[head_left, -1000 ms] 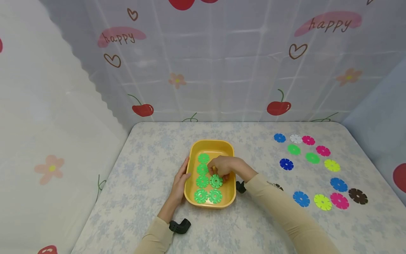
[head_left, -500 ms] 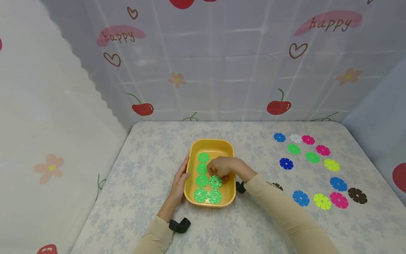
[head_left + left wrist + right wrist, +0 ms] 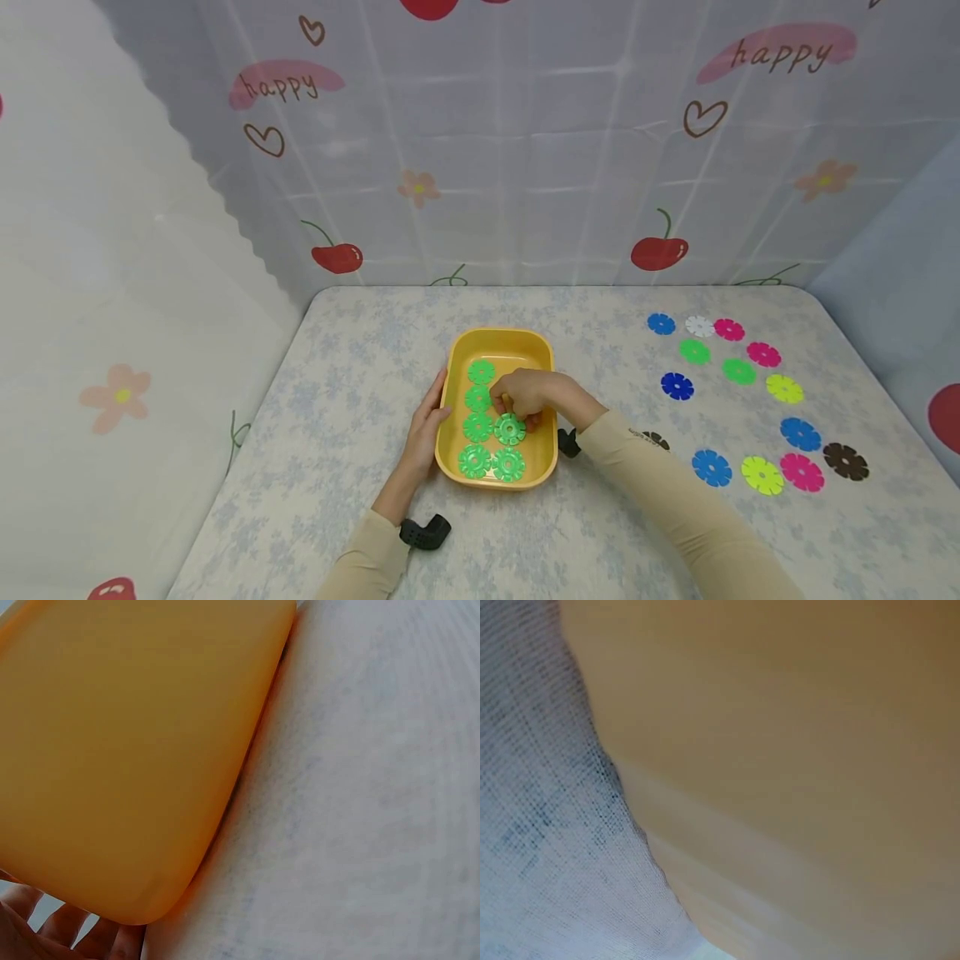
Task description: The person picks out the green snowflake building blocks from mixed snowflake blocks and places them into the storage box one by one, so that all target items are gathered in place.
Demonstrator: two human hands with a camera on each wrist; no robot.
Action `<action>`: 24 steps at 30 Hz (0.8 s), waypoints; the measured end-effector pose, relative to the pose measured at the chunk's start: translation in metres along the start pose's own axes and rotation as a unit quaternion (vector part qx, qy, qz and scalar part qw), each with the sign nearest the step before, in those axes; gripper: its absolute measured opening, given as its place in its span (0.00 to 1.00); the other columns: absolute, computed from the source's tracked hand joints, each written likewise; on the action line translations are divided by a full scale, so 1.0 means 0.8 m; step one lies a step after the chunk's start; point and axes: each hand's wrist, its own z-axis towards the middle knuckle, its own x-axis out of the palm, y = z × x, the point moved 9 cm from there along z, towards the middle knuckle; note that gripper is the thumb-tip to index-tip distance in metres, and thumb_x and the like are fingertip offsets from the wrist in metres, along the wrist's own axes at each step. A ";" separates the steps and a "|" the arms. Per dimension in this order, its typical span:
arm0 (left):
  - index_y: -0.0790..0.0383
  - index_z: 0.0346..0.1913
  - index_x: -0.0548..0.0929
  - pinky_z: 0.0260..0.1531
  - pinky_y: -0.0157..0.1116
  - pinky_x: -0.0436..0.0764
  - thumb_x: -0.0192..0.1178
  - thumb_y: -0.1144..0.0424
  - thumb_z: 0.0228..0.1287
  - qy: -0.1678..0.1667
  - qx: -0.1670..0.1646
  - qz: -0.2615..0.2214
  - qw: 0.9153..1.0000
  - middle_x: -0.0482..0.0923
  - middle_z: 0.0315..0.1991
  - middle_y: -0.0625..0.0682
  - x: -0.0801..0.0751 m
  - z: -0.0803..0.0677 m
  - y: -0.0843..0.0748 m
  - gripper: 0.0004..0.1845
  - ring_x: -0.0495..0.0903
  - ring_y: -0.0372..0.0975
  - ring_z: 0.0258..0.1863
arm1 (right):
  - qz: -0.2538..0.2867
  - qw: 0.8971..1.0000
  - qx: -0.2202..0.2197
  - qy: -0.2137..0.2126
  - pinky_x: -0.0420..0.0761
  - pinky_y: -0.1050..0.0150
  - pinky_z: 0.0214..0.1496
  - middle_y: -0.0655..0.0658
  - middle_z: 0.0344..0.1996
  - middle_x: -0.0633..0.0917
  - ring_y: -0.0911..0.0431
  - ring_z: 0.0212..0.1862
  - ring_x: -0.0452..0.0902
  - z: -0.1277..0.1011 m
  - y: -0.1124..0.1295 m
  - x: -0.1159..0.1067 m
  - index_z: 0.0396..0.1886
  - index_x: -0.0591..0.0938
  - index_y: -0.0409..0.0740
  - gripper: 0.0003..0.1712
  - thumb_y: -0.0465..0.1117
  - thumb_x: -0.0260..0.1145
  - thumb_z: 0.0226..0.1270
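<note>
- Your left hand [image 3: 425, 433] lies flat against the left outer wall of the yellow tray [image 3: 459, 350], fingers straight and together, pressing the side without curling round anything. In the left wrist view the fingertips [image 3: 64, 930] show just under the tray's rounded corner.
- The tray sits near the middle of the table [image 3: 337, 400], on a pale floral cloth. Inside it, four green discs [image 3: 477, 427] lie in a column along the left side, and one more green disc [image 3: 508, 464] lies at the near right.
- Your right hand [image 3: 525, 393] is inside the tray, fingers curled downward and pinching the far edge of a green disc [image 3: 509, 429] that lies flat in the right-hand column, just beside the third disc of the left column. The right wrist view shows only the tray's wall and the cloth, too close to add anything about the grip.
- Out on the right of the table, well apart from the tray, loose discs are spread: blue [image 3: 677, 386], white [image 3: 699, 326], pink [image 3: 763, 354], green [image 3: 738, 372], yellow [image 3: 762, 475] and a dark brown one [image 3: 846, 462].
</note>
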 end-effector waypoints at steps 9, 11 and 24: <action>0.45 0.79 0.49 0.75 0.44 0.47 0.39 0.65 0.75 0.001 0.002 -0.004 1.000 0.42 0.79 0.42 0.000 0.000 0.001 0.33 0.41 0.39 0.79 | -0.003 1.000 -0.001 0.003 0.73 0.67 0.22 0.44 0.29 0.78 0.56 0.19 0.73 0.000 0.000 0.001 0.36 0.80 0.44 0.13 0.23 0.57 0.64; 0.46 0.79 0.49 0.75 0.45 0.47 0.40 0.65 0.75 0.002 0.005 -0.002 1.000 0.42 0.79 0.42 0.000 0.001 0.000 0.33 0.41 0.39 0.79 | -0.001 1.000 0.002 0.002 0.73 0.67 0.22 0.45 0.30 0.78 0.56 0.19 0.72 0.000 -0.002 0.000 0.36 0.79 0.44 0.13 0.23 0.56 0.64; 0.43 0.79 0.50 0.68 0.25 0.58 0.41 0.62 0.76 -0.001 -0.005 -0.003 1.000 0.42 0.79 0.43 0.000 -0.002 0.001 0.32 0.42 0.41 0.79 | -0.004 0.996 -0.058 -0.063 0.75 0.66 0.27 0.46 0.28 0.80 0.53 0.24 0.77 -0.019 0.015 -0.036 0.39 0.80 0.38 0.08 0.26 0.62 0.62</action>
